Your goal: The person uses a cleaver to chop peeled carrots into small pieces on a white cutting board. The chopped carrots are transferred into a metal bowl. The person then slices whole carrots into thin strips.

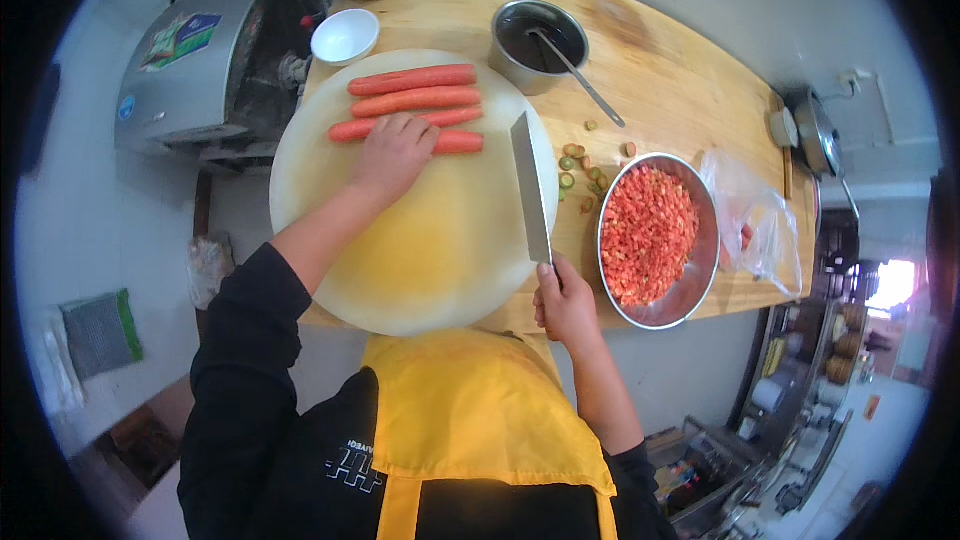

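Several peeled carrots [416,99] lie side by side across the upper part of a round, pale cutting board [315,217]. My left hand [396,154] is over the two nearest ones, its fingers curled around the lowest carrot [459,142] and covering part of it. In my right hand [564,301] is the dark handle of a cleaver [532,195]. Its broad blade points away from me above the board's right side, apart from the carrots. Beside the board on the right, a steel bowl [703,270] holds finely chopped carrot [649,232].
Carrot end pieces [568,180] are scattered between board and bowl. A steel pot [517,73] with a ladle [581,79] stands behind the board, near a white bowl [345,36]. A clear plastic bag [765,221] lies right; a metal machine [196,52] stands left.
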Tool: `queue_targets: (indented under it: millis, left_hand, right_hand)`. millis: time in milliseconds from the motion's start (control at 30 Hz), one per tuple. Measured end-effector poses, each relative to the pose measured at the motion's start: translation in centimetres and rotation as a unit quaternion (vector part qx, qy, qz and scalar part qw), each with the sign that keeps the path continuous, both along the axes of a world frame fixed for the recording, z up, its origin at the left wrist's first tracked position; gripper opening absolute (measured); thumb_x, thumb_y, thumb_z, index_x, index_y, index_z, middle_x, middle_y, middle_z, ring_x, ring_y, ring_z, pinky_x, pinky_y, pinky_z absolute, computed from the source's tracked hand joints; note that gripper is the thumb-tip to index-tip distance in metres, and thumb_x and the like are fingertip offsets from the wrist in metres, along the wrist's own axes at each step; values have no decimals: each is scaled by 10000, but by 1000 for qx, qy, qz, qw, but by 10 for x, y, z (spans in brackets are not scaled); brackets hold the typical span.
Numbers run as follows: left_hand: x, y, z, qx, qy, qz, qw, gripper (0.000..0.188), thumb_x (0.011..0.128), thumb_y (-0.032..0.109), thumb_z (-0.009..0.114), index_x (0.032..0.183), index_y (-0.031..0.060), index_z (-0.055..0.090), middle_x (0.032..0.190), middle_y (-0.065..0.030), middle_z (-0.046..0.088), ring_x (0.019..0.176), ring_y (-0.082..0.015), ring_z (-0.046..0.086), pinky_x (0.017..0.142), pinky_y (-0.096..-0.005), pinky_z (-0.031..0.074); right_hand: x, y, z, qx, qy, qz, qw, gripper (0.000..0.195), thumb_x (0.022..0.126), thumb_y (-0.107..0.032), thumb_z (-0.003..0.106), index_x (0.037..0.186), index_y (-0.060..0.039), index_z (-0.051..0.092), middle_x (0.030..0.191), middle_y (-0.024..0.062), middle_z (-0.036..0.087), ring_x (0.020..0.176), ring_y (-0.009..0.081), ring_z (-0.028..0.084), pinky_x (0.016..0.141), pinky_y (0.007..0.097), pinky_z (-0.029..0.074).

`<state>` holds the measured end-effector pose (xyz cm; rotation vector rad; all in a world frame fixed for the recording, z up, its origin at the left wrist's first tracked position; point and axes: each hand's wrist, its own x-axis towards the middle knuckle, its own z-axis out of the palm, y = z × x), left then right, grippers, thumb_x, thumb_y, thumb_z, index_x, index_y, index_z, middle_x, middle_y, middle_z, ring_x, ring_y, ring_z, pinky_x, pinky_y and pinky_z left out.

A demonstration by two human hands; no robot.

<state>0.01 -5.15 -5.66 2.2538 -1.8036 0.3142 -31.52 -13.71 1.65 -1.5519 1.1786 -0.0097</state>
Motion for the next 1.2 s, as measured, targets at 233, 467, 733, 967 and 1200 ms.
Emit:
queue_targets:
  millis: [233, 467, 733, 967, 1200]
  left_hand:
    - [-70, 81, 19, -92, 47, -52, 993, 241, 809, 107, 608, 1039, 90, 674, 1051, -36, 633, 977, -236, 604, 829, -370, 522]
    - [-136, 132, -6, -147, 109, 88, 979, 288, 813, 75, 602, 1090, 46, 676, 1122, -87, 631, 1104, -271, 597, 922, -363, 532]
    - [-145, 132, -13, -172, 113, 102, 973, 285, 776, 95, 715, 1048, 28, 663, 1146, -113, 626, 1101, -321, 597, 927, -392, 517]
    - [-141, 131, -22, -113, 85, 115, 983, 346, 764, 189, 745, 1085, 68, 699, 1175, -52, 645, 1146, -268, 564, 965, -387, 513]
    - [-137, 132, -18, -108, 125, 107, 981, 316, 759, 188, 734, 1060, 93, 721, 1163, -40, 653, 1131, -264, 561, 936, -405, 524]
  right_hand:
    - [-26, -19, -16, -186, 66, 161, 967, 389, 1019, -305, 536, 1347, -100, 578, 874, 207, 709, 766, 364, 703, 691, 413, 548]
    - [11, -2, 21, -167, 13, 355, 920, 399, 1017, -358, 516, 1325, -114, 581, 928, 254, 693, 898, 446, 667, 800, 496, 525]
    - [34, 11, -1, -147, 1, 432, 890, 390, 1030, -363, 491, 1301, -94, 571, 887, 268, 680, 852, 457, 663, 757, 522, 516]
    - [28, 17, 35, -212, 16, 482, 850, 358, 1036, -326, 474, 1309, -109, 561, 832, 246, 677, 764, 439, 664, 687, 519, 516]
    - [34, 20, 67, -154, 75, 500, 849, 362, 1038, -312, 470, 1299, -75, 552, 775, 241, 660, 712, 428, 654, 646, 531, 498]
